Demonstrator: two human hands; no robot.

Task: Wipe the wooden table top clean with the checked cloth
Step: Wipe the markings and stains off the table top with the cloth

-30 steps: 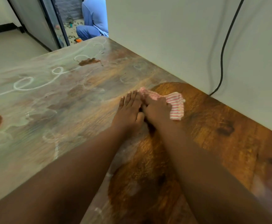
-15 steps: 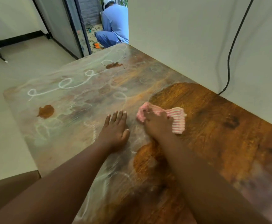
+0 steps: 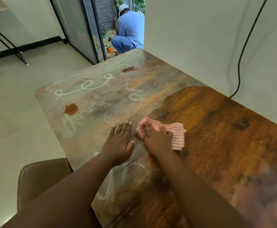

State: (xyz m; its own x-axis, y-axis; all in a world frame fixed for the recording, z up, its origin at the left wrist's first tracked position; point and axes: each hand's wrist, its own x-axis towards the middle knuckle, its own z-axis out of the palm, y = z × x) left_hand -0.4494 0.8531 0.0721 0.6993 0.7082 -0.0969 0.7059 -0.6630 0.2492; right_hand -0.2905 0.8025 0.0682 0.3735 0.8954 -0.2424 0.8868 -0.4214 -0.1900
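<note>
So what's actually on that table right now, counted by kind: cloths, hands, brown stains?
Checked cloth: 1, under the right hand
Hands on the table top: 2, counting the left hand lying flat
Brown stains: 2, one near, one far
Total: 5

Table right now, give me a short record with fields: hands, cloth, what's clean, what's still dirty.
left hand: flat on the table, fingers straight
right hand: presses the cloth
cloth: bunched under the right hand, striped edge showing to its right
clean: dark wood patch right of the cloth, by the wall
dirty: white swirls and two brown stains on the far left part
</note>
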